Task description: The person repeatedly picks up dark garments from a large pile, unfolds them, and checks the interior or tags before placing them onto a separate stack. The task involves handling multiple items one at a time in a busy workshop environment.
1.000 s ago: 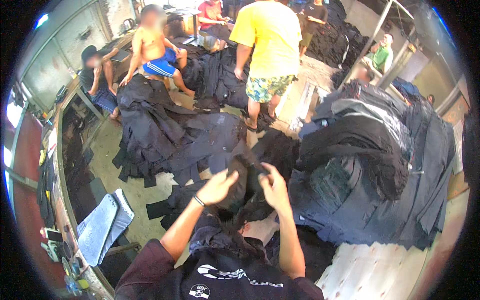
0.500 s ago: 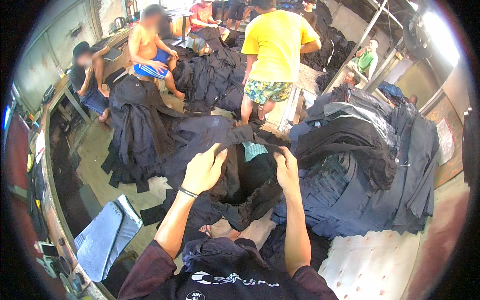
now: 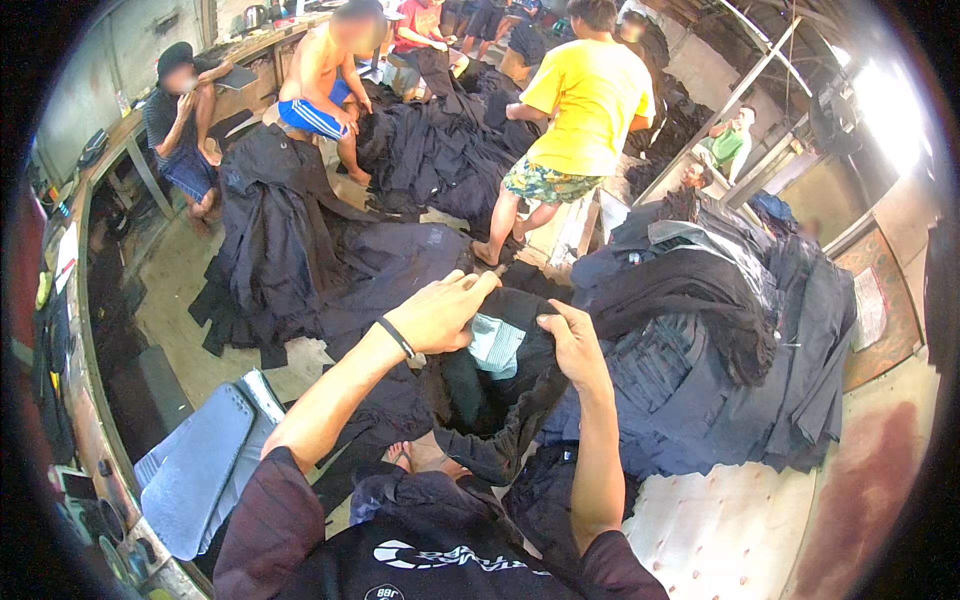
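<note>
My left hand [image 3: 447, 312] pinches the upper edge of a pair of black trousers [image 3: 500, 440] at the left of the waist opening. On the opposite side, my right hand [image 3: 578, 348] grips the same edge between thumb and fingers. Between the hands the waist gapes toward me, and a pale teal striped pocket lining [image 3: 497, 345] shows inside. The trousers hang in front of my body, above my feet. Their legs cannot be told apart from the dark cloth around them.
Dark garments [image 3: 275, 210] lie heaped at the left, and a large pile of dark trousers [image 3: 690, 380] stands at the right. A blue-grey padded board [image 3: 200, 470] is at lower left. Ahead, a person in a yellow shirt [image 3: 590, 100] stands; others sit farther back.
My left hand has moved right, closer to my right hand. The waist opening has tilted toward me, showing more teal lining. The person in yellow has shifted right, and the seated shirtless person leans forward.
</note>
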`<state>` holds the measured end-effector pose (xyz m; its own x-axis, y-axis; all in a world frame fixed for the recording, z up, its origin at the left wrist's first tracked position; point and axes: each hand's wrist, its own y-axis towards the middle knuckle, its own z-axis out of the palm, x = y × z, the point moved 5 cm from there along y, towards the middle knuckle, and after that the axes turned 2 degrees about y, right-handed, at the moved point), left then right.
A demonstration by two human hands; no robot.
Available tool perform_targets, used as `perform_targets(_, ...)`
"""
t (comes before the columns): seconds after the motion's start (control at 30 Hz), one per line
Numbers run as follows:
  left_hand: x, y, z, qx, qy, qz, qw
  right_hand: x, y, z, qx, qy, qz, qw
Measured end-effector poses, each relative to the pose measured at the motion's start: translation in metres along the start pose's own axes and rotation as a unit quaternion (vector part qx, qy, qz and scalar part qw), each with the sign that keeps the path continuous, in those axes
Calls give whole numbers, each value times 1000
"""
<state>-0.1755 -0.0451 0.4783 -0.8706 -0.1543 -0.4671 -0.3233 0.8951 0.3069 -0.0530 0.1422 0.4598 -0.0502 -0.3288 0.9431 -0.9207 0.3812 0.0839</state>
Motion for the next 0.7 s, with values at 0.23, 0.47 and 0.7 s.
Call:
perform_targets(0.23,7,-18,3,62,-203,48,976,13,-7,-7,97,7,10,995)
perform_targets(0.47,4,-14,-12,14,-261,9,965,16,-8,-5,73,9,25,997)
perform_targets(0.7,-2,-18,-2,-59,-284,-140,947,-9,-85,24,-38,-240,-22,970)
